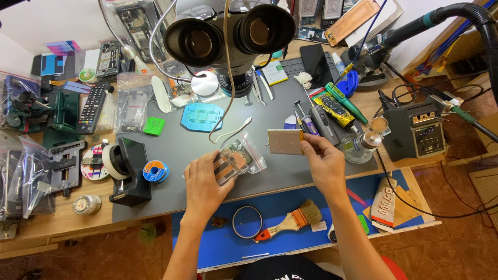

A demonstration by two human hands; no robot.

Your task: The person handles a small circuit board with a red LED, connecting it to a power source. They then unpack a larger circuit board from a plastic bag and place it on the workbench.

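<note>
Two bare hands work over a grey mat point(176, 140) under a microscope point(228, 31). The left hand point(205, 181) lies curled over a clear bag point(239, 159) holding an orange-and-grey part, fingers closed on its near edge and pressing it to the mat, likely so it stays put. The right hand point(324, 163) pinches the corner of a flat tan plate point(285, 141) between thumb and fingers and holds it level just above the mat, beside the bag, where the light from the scope falls. Tools lie close at the right hand's side: a yellow-and-black tube point(334, 109), a green-handled tool point(345, 101) and a small glass bottle point(360, 145), with a dark soldering station point(417, 132) past them. On the left sit a black tape dispenser point(127, 171), a small spool point(155, 171) with a blue label, a green square pad point(153, 126) and a blue tray point(202, 116). Clear bags point(132, 101) of parts stand at the mat's far left edge. A brush point(290, 220) and a ring point(247, 222) rest on a blue shelf point(218, 249) below, next to a white card with red print point(384, 205).
</note>
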